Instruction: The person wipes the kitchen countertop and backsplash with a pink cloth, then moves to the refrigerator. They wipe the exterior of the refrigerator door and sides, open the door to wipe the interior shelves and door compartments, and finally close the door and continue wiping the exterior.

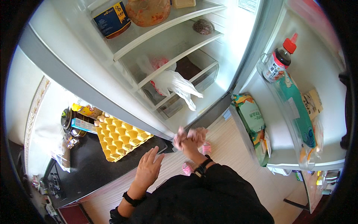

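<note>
My left hand (148,168) is over the edge of the black countertop (92,168), palm down, fingers a little apart, with nothing visible in it. The yellow egg tray (121,137) lies just beyond it on the counter. Most of its visible cups are bare, and a few eggs (105,115) sit at its far edge. My right hand (191,141) is before the open refrigerator, near the bottom of its left side wall. Motion blurs its fingers, so whether it holds something cannot be made out. A white plastic bag (179,85) hangs over the front of the clear drawer (170,107).
The refrigerator door (279,123) stands open on the right, with a sauce bottle (279,58) and food packets (250,114) in its racks. A labelled tub (113,21) sits on an upper shelf. Jars (67,119) and a blue-and-white box (84,126) stand behind the egg tray.
</note>
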`<state>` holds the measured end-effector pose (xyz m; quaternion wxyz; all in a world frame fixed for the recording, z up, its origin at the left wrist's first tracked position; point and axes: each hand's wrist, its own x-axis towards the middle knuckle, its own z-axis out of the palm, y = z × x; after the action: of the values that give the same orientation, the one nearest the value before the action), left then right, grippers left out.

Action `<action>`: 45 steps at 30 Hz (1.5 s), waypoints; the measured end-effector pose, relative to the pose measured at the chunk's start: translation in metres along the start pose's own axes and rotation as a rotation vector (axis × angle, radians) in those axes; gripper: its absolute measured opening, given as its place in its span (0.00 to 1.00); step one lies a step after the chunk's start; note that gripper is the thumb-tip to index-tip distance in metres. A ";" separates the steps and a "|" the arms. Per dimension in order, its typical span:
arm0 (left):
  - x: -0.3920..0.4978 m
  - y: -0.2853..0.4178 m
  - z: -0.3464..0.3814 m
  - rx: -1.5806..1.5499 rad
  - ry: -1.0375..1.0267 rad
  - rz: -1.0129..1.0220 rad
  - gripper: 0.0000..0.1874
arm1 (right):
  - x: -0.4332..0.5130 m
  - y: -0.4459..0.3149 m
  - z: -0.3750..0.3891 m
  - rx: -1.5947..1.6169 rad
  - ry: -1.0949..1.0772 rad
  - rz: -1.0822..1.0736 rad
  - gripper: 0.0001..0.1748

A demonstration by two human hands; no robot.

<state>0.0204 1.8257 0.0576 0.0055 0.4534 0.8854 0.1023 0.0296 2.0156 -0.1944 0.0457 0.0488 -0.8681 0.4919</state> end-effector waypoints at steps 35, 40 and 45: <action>-0.008 -0.017 0.066 -0.214 -0.233 -0.021 0.21 | 0.042 0.023 -0.148 -0.395 0.903 0.327 0.26; -0.013 -0.024 0.071 -0.190 -0.297 -0.038 0.22 | 0.077 0.069 -0.187 -0.687 0.532 0.803 0.44; -0.020 -0.033 0.070 -0.227 -0.324 -0.092 0.23 | 0.087 0.128 -0.193 -1.031 0.655 0.762 0.38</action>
<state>0.0126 1.8034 -0.0184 0.2036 0.4194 0.8756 0.1266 -0.0672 2.2428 -0.1932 0.1461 -0.4352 -0.8883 -0.0094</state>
